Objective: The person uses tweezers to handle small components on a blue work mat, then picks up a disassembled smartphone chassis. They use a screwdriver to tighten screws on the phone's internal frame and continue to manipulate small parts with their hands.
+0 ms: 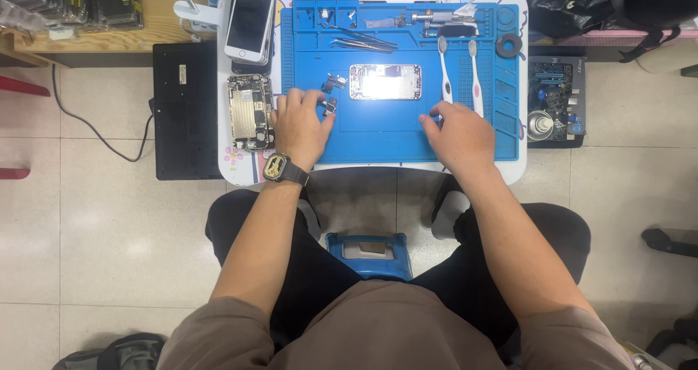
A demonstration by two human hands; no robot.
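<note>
A person's left hand (300,126), fingers loosely spread, rests on small phone parts (331,105) on a blue repair mat (385,134); the right hand (459,134) lies curled, grip unclear, beside two toothbrushes (445,72). An opened phone housing (385,81) sits between them, tweezers (363,43) beyond.

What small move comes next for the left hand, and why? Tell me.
Probably close the left hand fingers on the small dark part at their tips. Those fingers already rest right beside it on the blue mat, and the opened phone shell lies just beyond, brightly lit. The right hand lies flat on the mat near the two brushes and seems to hold nothing.
</note>
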